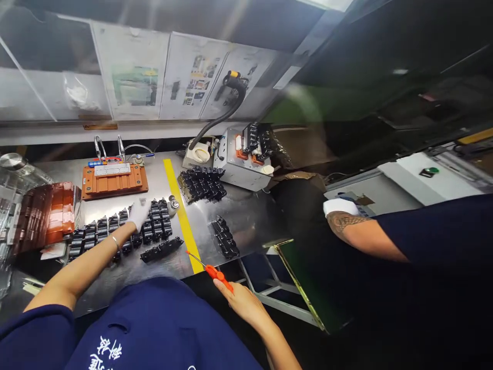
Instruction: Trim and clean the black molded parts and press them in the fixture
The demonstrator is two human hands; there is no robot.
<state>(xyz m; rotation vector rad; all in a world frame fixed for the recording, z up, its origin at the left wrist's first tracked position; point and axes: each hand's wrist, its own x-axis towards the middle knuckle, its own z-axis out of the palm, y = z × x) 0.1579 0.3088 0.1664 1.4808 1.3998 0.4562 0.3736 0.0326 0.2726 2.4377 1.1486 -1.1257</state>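
Observation:
My left hand point(139, 213), in a white glove, reaches over the rows of black moulded parts point(157, 221) on the metal bench. Its fingers are too blurred to show whether they grip one of the parts. My right hand point(243, 303), bare, is closed around an orange-handled screwdriver-like tool point(216, 275). The tool's thin shaft points up and left to an orange tip above the yellow stripe point(184, 223). A single black part point(162, 250) lies apart near the bench's front edge, left of that tip.
An orange fixture point(114, 181) with metal clamps stands at the back left. Orange-brown trays point(57, 213) are stacked at the far left. Right of the stripe are piled black parts point(203, 184), a grey box point(241, 167) and a black strip point(224, 236). A co-worker's arm point(358, 228) is at right.

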